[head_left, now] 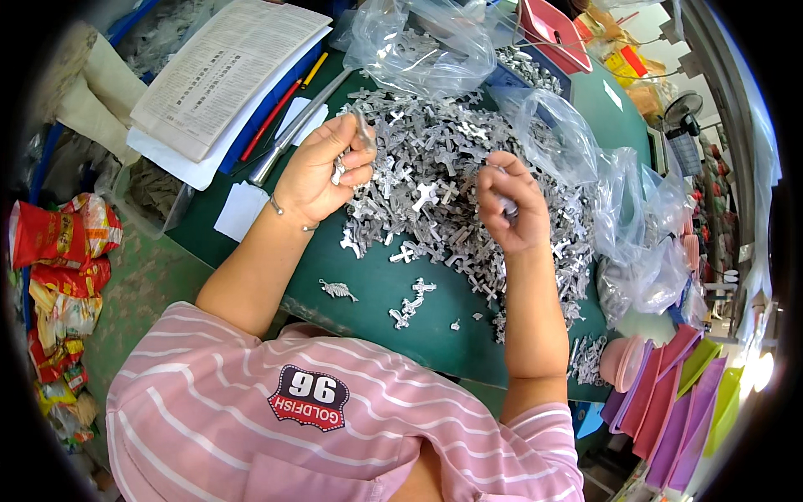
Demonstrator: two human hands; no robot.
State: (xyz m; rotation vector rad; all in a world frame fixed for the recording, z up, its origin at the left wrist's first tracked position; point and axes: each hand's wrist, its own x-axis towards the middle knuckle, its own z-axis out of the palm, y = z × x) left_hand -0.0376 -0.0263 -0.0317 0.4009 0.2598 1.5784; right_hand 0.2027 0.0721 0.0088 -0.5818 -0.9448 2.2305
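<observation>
Both of my hands are raised over a wide heap of small silvery-grey metal cross charms (456,138). My left hand (322,171) is closed on small metal pieces: a blurred grey piece (365,130) sticks up from the thumb and forefinger, and another silvery charm (339,170) shows under the fingers. My right hand (514,205) is curled palm-up around a grey metal piece (508,203) whose shape is mostly hidden. Nearer my body lie a fish-shaped charm (338,289), a short cluster of crosses (411,304) and a tiny loose piece (455,325).
Clear plastic bags (422,46) lie over the heap's far side, near a pink tray (555,33). To the left are a printed book (226,75), red and yellow pencils (272,120) and a metal rod (301,125). Another small pile (588,360) edges the green table (376,268).
</observation>
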